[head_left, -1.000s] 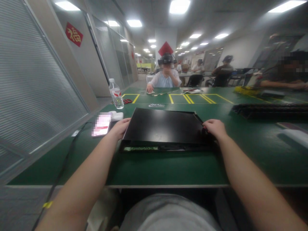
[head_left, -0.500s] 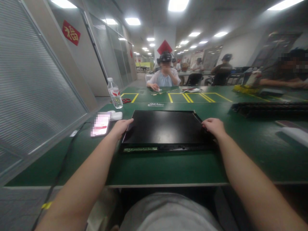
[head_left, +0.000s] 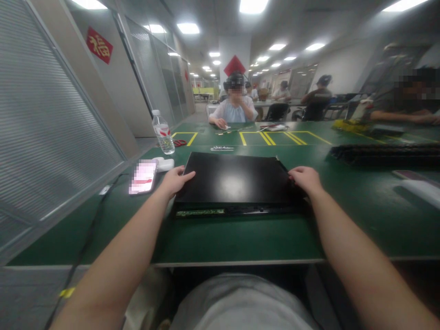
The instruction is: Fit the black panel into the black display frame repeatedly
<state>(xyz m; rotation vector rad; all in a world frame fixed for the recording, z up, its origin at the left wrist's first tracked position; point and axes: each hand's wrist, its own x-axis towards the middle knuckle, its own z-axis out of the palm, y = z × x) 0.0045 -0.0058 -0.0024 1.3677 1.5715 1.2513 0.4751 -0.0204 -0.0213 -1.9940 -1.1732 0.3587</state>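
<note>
Nearest you, your own forearms run in from the bottom of the view, cut off there, and the desk (head_left: 240, 243) spreads out green beyond your lap. The dark frame (head_left: 247, 211) lies on it straight ahead of you, mostly hidden under the black panel (head_left: 233, 178); only its near side, with a green strip (head_left: 199, 212) toward the left, and a bit of the right rim show. You have the panel's long axis running left to right, its glossy face up and one long edge toward you, slightly askew over the frame; the dark gap between them is hard to read. Your left hand (head_left: 176, 180) grasps the panel's left edge, thumb on top, the other fingers partly hidden. Your right hand (head_left: 305, 179) has its fingers pinched at the frame's right rim, though the exact contact is lost in shadow. To your left lies a phone (head_left: 144, 176), its screen blurred out, with a white case (head_left: 166, 164) just beyond. Farther on stand a water bottle (head_left: 164, 134) and, beside it, red scissors (head_left: 180, 143), partly hidden; far right, a long black bundle (head_left: 385, 155) runs out of view. Across from you sits a person (head_left: 233, 109), face obscured.
</note>
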